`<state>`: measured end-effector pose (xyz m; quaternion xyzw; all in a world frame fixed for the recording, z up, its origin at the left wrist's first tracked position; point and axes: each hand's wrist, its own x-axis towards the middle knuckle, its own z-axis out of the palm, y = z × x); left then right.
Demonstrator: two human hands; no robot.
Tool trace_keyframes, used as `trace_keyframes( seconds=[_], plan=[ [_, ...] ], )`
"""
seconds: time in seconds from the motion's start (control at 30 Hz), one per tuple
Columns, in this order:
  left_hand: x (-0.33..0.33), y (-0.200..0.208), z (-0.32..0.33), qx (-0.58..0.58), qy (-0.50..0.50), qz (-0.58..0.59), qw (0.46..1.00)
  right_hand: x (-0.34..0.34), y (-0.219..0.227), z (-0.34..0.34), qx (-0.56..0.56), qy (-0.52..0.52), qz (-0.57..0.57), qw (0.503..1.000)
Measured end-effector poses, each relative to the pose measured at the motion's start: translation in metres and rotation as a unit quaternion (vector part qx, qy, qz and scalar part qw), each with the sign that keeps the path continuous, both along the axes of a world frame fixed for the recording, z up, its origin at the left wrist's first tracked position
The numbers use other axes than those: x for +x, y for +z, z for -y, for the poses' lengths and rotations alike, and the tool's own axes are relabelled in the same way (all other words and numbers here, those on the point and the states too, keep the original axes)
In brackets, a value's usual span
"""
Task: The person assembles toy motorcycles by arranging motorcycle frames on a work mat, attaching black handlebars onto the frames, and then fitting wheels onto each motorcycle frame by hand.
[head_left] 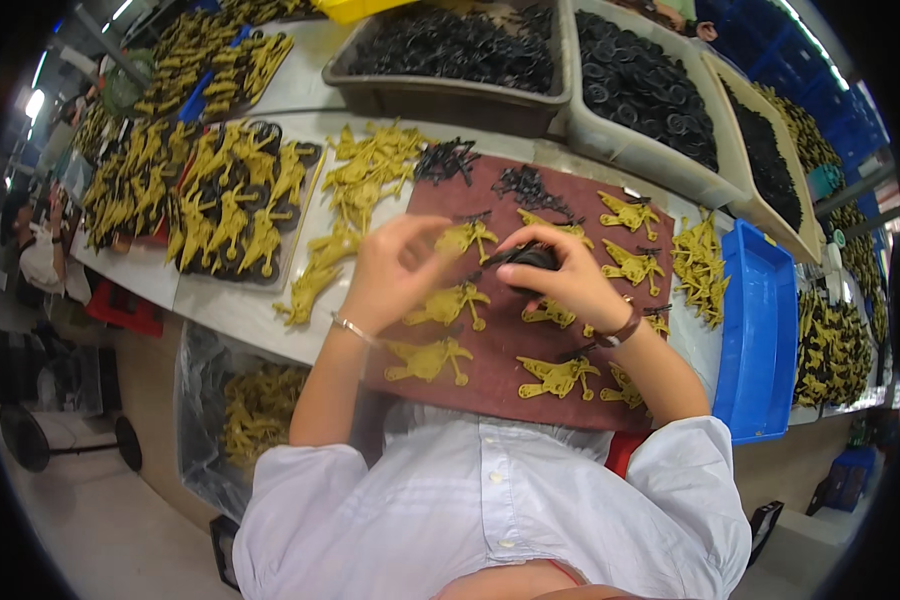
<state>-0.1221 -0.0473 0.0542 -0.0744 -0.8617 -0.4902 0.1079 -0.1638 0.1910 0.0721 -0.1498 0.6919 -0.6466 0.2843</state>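
Note:
My right hand (575, 280) is closed around several black round parts (532, 258), likely rings or small wheels, above a reddish-brown mat (490, 385). To its left, my left hand (398, 268) is curved with thumb and fingers apart. Its fingertips are slightly blurred, beside a yellow plastic part (465, 238) on the mat. More yellow parts with pointed ends lie in rows, such as one near the front edge (555, 377) and one at the far right (628, 213). Small black pieces (530, 190) form a pile at the mat's far side.
Grey bins of black rings (635, 90) and black parts (450, 50) stand at the back. Yellow parts (370, 170) are heaped left of the mat, beyond them a tray of yellow-and-black pieces (240, 200). A blue tray (755, 340) is at right.

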Motion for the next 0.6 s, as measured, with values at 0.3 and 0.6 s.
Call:
trace_keyframes(
  seconds=[0.3,0.6],
  plan=[
    [0.001,0.0,-0.026,0.047,-0.064,-0.093,0.992,0.007,-0.001,0.008,0.0,0.033,-0.107,0.994],
    [0.019,-0.011,0.037,0.115,0.012,0.154,0.981,-0.001,-0.008,-0.015,-0.099,-0.019,0.129,0.987]
  ],
)
